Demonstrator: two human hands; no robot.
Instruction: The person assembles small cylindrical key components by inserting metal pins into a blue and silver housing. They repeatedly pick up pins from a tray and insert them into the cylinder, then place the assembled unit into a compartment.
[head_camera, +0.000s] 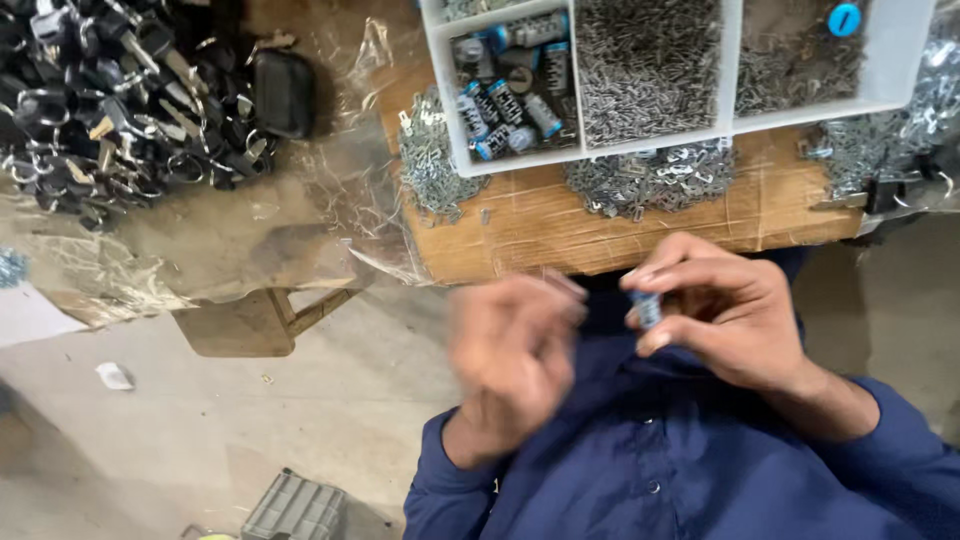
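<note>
While left hand blurs, cylinder half-hidden

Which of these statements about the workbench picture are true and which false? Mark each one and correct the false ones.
1. The right hand pinches a small blue-capped cylinder. True.
2. The left hand is sharp and rests flat on the bench. False: it is blurred and held over the person's lap.
3. The white divided tray holds blue-capped cylinders in one compartment. True.
4. The dark keys lie inside the tray. False: they are heaped on clear plastic to its left.
</note>
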